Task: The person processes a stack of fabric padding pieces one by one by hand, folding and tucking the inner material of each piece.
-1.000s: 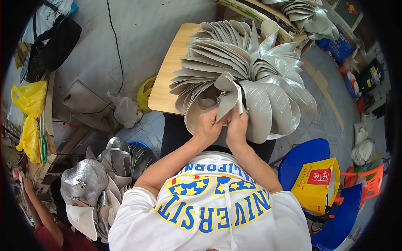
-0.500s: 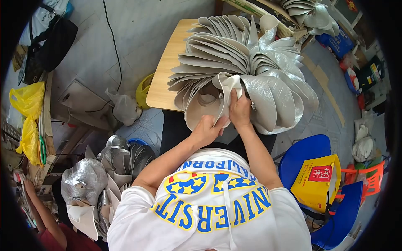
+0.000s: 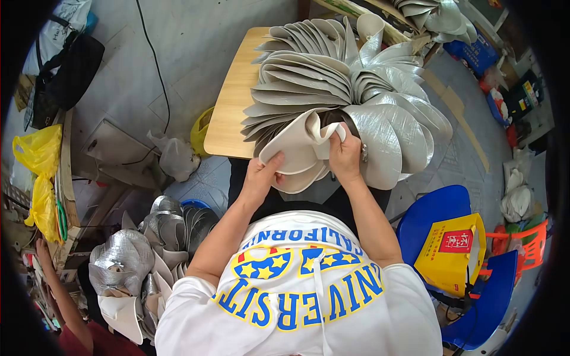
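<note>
A large bundle of curved grey and silver sheets lies fanned out over a light wooden table and hangs past its front edge. My left hand pinches the lower left edge of one pale grey sheet on the near side of the bundle. My right hand grips the folded right part of that same sheet, next to the silver sheets. Between my hands the sheet is spread and bent. A small metal piece shows just right of my right hand.
More silver sheets are piled at lower left, near another person's arm. A yellow bag rests on a blue chair at right. Yellow plastic bags hang at left. Further sheets lie at the upper right.
My left hand has moved left and up, drawing the pale sheet's edge outward. My right hand moved up from beside the left one and holds the sheet's fold. The view shifted slightly.
</note>
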The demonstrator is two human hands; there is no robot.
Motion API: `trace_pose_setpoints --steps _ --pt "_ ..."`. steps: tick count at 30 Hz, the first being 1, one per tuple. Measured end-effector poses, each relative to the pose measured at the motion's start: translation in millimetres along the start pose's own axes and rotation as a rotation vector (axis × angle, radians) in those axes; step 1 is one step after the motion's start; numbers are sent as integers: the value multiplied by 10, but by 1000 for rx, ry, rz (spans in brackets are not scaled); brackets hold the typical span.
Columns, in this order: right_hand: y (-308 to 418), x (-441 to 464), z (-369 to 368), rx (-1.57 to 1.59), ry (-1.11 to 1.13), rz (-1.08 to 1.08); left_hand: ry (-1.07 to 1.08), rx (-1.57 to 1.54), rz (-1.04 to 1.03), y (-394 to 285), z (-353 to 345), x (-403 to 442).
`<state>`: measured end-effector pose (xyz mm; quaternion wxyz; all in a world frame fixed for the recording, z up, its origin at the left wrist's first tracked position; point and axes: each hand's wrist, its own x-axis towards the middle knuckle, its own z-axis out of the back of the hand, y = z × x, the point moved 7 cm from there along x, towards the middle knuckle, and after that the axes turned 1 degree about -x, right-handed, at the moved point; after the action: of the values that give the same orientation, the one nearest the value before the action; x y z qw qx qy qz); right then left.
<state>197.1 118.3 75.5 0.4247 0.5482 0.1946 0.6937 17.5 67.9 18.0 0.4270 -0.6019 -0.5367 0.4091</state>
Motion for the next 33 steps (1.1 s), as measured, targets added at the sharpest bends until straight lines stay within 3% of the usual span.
trace_pose_setpoints --steps 6,9,10,13,14,17,21,22,25,26,29,33 --pt "48 -51 18 228 -84 -112 -24 224 -184 -36 -44 -45" --pt "10 -148 16 111 7 -115 -32 189 -189 -6 25 -17" --pt "-56 -205 22 62 39 -200 -12 164 -171 -1 29 -15" --pt "-68 -326 88 122 38 -214 65 121 -97 33 52 -39" --pt "-55 -358 110 137 134 -197 101 126 -59 65 64 -53" --pt "-28 -434 165 464 309 -326 183 202 -7 79 29 -76" --pt "84 -277 185 638 262 -477 224 254 18 71 2 -49" --pt "53 -246 146 578 248 -523 222 251 27 67 1 -44" --pt "114 -39 -3 176 408 -394 217 249 59 62 14 -47" --pt "249 48 36 -24 398 -267 216 249 73 69 23 -49" --pt "464 164 -25 -242 340 39 213 255 101 72 53 -59" --pt "479 111 -151 -350 478 -110 189 256 137 77 62 -56"
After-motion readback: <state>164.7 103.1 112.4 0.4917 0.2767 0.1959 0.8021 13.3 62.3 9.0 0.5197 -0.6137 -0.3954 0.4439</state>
